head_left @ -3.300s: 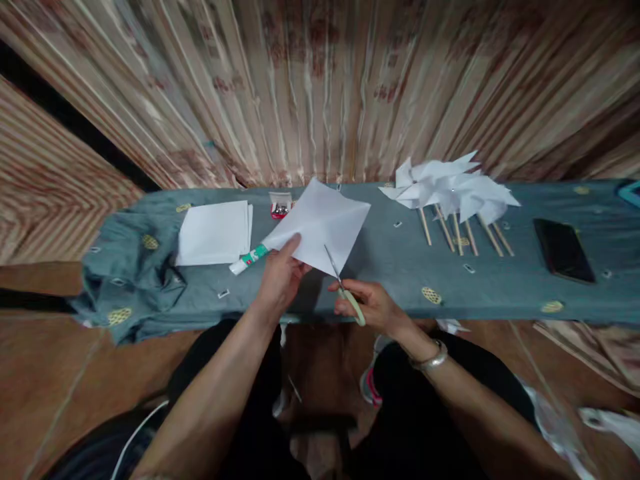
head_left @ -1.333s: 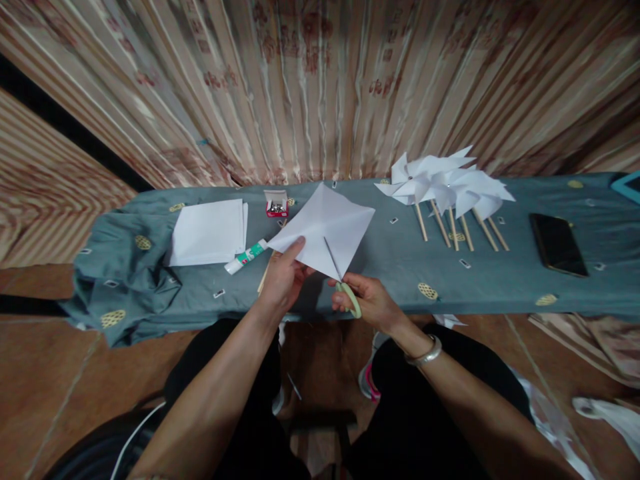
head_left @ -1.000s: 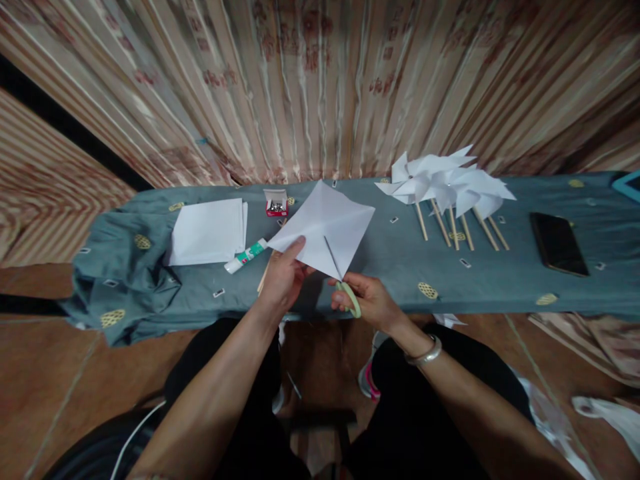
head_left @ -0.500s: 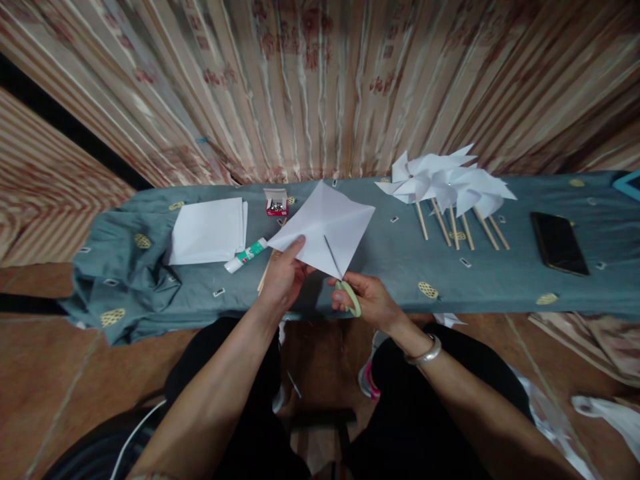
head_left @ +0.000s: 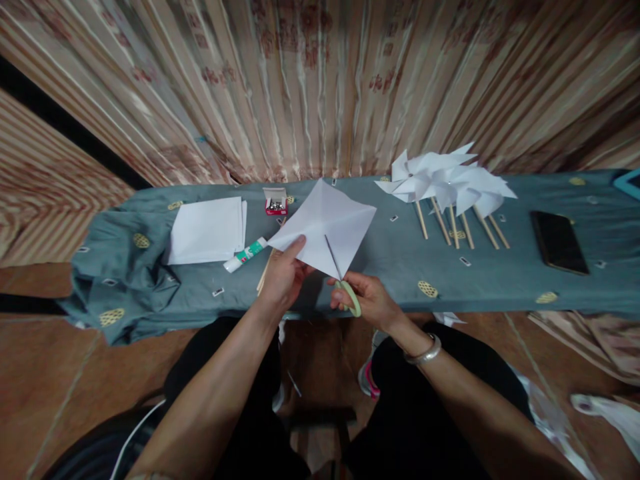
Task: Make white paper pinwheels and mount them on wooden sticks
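My left hand pinches a square of white paper near its left corner, thumb on top. The square is turned like a diamond, with faint crease lines across it, and is held above the table. In my right hand is a pair of scissors with pale green handles, my fingers in the loops. One blade lies over the paper, running from the near corner toward the middle; the other blade is hidden beneath. Thin wooden sticks lie partly under my left hand.
A cloth-covered table carries a stack of white paper, a glue stick and an open red box of metal pins. Several paper pinwheels on sticks and a black phone lie to the right. A curtain hangs behind.
Almost nothing differs. The right part of the paper and the scissors have shifted very slightly; both hands keep their grip.
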`<state>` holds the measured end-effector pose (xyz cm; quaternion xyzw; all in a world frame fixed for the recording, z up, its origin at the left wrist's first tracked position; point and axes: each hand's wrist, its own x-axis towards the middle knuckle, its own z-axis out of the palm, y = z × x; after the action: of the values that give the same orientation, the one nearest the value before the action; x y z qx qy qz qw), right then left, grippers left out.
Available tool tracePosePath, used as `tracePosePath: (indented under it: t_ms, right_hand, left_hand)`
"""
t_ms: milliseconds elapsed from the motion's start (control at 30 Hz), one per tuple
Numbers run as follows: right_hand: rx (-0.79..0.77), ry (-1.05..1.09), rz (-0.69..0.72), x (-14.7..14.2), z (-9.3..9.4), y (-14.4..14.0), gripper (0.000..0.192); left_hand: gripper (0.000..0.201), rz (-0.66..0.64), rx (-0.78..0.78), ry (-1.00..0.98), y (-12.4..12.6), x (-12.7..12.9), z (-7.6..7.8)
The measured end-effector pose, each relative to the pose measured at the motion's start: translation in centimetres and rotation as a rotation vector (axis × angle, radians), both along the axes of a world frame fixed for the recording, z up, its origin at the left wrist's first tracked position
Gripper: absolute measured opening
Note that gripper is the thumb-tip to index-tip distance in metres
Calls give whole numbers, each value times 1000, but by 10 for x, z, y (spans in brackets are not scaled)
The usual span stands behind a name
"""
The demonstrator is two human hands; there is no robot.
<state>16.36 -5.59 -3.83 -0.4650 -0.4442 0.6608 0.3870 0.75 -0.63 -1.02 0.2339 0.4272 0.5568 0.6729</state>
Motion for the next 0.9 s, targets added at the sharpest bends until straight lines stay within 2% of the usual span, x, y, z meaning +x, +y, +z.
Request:
tracePosePath:
  t_ms: [900]
  right_hand:
    - [0,-11,13,-2,3,-1,42]
  left_hand:
    - [22,3,55,28,1,-1,-3]
